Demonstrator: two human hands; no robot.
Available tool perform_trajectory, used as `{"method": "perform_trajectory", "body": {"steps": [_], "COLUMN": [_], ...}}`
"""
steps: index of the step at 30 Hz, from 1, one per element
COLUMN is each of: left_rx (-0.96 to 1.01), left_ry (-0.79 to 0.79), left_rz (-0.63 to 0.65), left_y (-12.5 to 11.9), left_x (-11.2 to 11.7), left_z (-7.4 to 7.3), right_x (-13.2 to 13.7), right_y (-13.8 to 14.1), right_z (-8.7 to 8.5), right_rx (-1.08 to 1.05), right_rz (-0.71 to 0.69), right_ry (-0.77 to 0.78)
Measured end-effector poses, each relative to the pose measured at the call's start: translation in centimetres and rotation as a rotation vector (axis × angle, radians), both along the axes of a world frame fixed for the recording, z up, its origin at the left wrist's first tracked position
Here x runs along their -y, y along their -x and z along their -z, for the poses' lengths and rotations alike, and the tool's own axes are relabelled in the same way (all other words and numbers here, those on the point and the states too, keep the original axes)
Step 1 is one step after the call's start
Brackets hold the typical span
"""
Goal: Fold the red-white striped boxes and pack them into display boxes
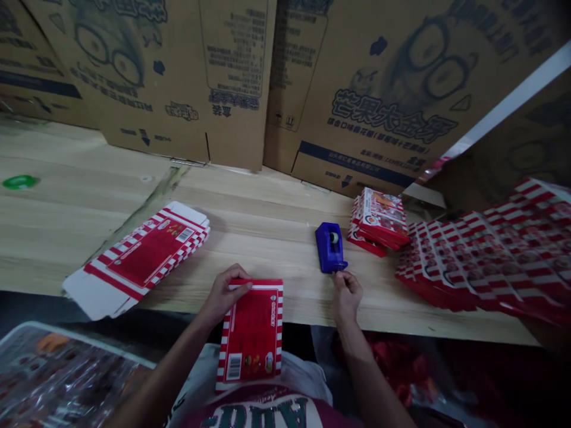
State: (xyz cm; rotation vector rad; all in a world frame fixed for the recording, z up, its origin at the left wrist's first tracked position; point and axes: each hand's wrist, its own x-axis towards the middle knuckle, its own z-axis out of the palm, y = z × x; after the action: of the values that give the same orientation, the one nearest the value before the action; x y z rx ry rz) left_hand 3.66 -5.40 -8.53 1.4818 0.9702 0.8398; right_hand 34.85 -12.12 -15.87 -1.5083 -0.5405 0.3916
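Observation:
My left hand (226, 297) grips the upper left corner of a red carton box (252, 336) with striped white edges, its thumb on the printed face. The box leans over the table's front edge toward my lap, barcode at the lower end. My right hand (347, 294) is closed in a pinch at the front, cutting end of a blue tape dispenser (329, 246). Its fingertips meet at the tape end, though the clear tape itself is hardly visible. A small roll sits inside the dispenser.
To the left lies a stack of flattened red-and-white cartons (143, 255). On the right are a small pile of boxes (379, 217) and long rows of striped boxes (486, 255). Large cardboard cartons (357, 89) stand behind. A plastic bin (31, 327) of wrapped pieces is lower left; a green ring (20, 182) lies far left.

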Motion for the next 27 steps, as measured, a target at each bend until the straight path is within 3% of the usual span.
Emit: {"method": "perform_trajectory", "body": {"steps": [3,5,8,10,12,14,17,20,24,27], "left_rx": [0.003,0.008,0.021,0.016,0.003,-0.003,0.003,0.009,0.021,0.013], "left_ry": [0.016,0.015,0.026,0.026,0.007,-0.026,-0.061,-0.055,-0.042,-0.046], "left_rz": [0.012,0.028,0.049,0.058,0.08,0.109,0.118,0.097,0.067,0.053], "left_y": [-0.3,-0.5,-0.7,-0.8,-1.0,-1.2,-1.4,-1.4,-1.2,-0.9], "left_x": [0.0,0.1,0.3,0.4,0.4,0.4,0.5,0.7,1.0,1.1], "left_z": [-0.4,-0.4,-0.5,-0.6,-0.7,-0.9,-1.3,-1.5,-1.6,-1.7], "right_x": [0.6,0.7,-1.1,-3.8,-7.1,-10.0,-12.8,-13.3,-11.9,-10.8], "right_y": [0.3,0.8,2.2,3.6,5.2,7.0,9.6,11.2,11.6,11.0], "right_z": [-0.8,-2.6,-7.3,-10.8,-13.7,-15.3,-15.6,-15.0,-14.8,-14.3], "right_rx": [-0.044,-0.056,0.054,0.212,0.43,0.644,0.855,1.01,1.229,1.041], "right_rz": [-0.028,-0.222,-0.792,-1.245,-1.611,-1.872,-2.142,-2.198,-1.88,-1.728], "right_ry": [0.005,0.062,0.191,0.237,0.25,0.277,0.347,0.453,0.484,0.51]}}
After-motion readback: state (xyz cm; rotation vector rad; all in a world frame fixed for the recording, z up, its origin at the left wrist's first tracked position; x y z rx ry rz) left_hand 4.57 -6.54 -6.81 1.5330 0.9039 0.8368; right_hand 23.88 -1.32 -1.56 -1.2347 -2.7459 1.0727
